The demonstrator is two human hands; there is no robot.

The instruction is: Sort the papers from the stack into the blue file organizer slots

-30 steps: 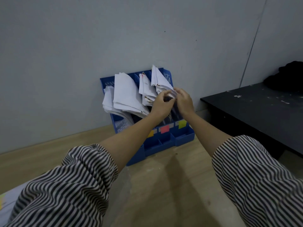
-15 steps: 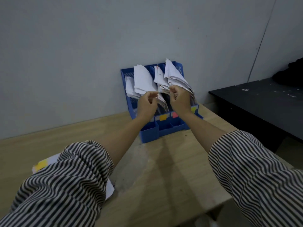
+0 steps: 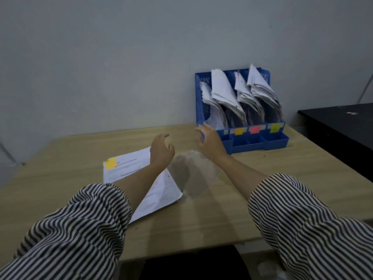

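Note:
The blue file organizer [image 3: 256, 141] stands against the wall at the back right of the wooden desk [image 3: 292, 174]. Its slots hold leaning bundles of white papers [image 3: 224, 91], and coloured tabs mark its front. A stack of papers [image 3: 129, 168] with a yellow sticky note lies flat on the desk, to the left. My left hand [image 3: 161, 150] hovers over the stack's far right corner, fingers loosely curled and holding nothing. My right hand [image 3: 210, 141] hangs just in front of the organizer's left end, fingers spread and holding nothing.
A black table [image 3: 343, 126] stands to the right of the desk, across a narrow gap. A grey wall runs directly behind the organizer. A pale smear marks the desk surface between my forearms.
Both hands have let go of the papers in the organizer's right slots and drawn back toward me and to the left. The view has swung left, bringing the flat stack into sight.

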